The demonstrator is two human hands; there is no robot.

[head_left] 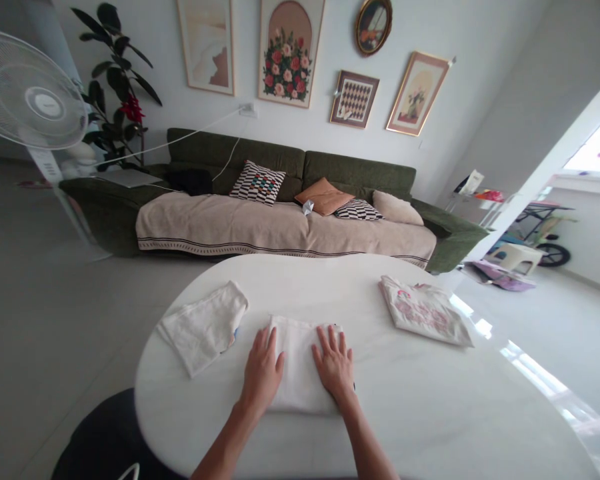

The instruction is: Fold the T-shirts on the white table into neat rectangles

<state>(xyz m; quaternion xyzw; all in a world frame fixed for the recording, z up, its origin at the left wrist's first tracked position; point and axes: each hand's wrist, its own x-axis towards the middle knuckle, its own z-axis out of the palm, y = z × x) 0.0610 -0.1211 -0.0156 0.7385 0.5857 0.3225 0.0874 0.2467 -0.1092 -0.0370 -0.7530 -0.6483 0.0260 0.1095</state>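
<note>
A folded white cloth garment [300, 370] lies flat on the white oval table [420, 407], straight in front of me. My left hand [263, 370] rests along its left edge, fingers stretched forward. On its right side, my right hand [334, 363] lies flat with the fingers spread. Small dark bits show at the garment's right edge. To the left is another white garment [205, 327], loosely folded, with a little blue at its edge. Over on the right sits a folded white garment with a pink print [425, 312]. Its exact kind cannot be made out.
Beyond the table stands a green sofa [360, 170] with a beige cover [220, 223] and several cushions. A white standing fan [35, 93] is at the left. Something dark and round [110, 437] sits below the table's left edge. Items lie on the floor at the far right.
</note>
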